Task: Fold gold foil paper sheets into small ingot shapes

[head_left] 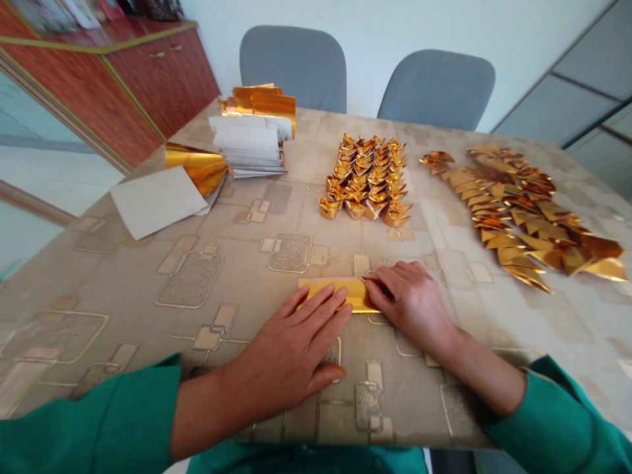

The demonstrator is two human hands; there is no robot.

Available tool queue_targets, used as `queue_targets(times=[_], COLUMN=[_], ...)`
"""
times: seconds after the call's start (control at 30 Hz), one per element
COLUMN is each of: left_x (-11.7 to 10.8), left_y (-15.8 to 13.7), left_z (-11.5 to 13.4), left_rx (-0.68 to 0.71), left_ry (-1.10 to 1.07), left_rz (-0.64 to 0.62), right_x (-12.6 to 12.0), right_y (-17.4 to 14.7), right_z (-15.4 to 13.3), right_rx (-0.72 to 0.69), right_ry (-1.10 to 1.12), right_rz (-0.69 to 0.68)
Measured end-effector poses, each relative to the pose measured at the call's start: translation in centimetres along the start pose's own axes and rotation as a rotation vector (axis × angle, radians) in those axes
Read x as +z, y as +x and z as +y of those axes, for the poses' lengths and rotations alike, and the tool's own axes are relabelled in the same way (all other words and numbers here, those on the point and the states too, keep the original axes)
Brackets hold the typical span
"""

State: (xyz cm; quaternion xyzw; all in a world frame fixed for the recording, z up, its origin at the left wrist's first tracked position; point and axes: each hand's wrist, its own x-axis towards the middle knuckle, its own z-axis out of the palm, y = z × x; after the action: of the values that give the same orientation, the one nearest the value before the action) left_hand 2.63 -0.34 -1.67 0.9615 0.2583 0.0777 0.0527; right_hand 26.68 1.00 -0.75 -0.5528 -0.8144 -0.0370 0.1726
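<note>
A narrow folded strip of gold foil paper (pixel 358 296) lies flat on the table in front of me. My left hand (pixel 301 339) rests on its left part, fingers stretched out and slightly apart, thumb on the tablecloth. At the strip's right end, my right hand (pixel 415 306) is closed, with thumb and curled fingers pinching the paper. The fingers partly hide that end. Beyond the strip, several folded gold paper ingots (pixel 368 178) stand nested in rows.
Several flat, pointed gold foil folds (pixel 523 217) lie in overlapping rows at the right. White-backed sheets (pixel 249 148) are stacked at the back left, with a loose sheet (pixel 158 201) nearby. Two grey chairs (pixel 293 69) stand behind the patterned table (pixel 237 257), and a reddish wooden cabinet (pixel 158 85) is at the left.
</note>
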Motion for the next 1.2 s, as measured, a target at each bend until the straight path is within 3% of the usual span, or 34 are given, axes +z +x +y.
queue_targets(times=[0.5, 0.67, 0.77, 0.87, 1.0, 1.2], left_x=[-0.1, -0.2, -0.2, -0.2, -0.3, -0.4], left_y=[0.2, 0.3, 0.4, 0.5, 0.6, 0.5], left_z=[0.0, 0.0, -0.2, -0.2, -0.3, -1.0], left_rx=[-0.011, -0.014, -0.015, -0.013, -0.007, 0.031], left_ry=[-0.012, -0.025, -0.025, -0.016, -0.001, 0.02], left_rz=[-0.022, -0.04, -0.047, -0.044, -0.04, -0.041], right_x=[0.6, -0.4, -1.3, -1.4, -1.1, -1.2], right_y=[0.1, -0.2, -0.9, -2.1, -3.6, -4.9], right_z=[0.0, -0.2, -1.1, -2.5, -3.1, -1.6], right_rx=[-0.019, -0.045, -0.171, -0.339, -0.295, -0.268], right_ry=[-0.114, -0.132, -0.121, -0.042, -0.059, -0.058], right_rz=[0.049, 0.081, 0.164, 0.099, 0.075, 0.036])
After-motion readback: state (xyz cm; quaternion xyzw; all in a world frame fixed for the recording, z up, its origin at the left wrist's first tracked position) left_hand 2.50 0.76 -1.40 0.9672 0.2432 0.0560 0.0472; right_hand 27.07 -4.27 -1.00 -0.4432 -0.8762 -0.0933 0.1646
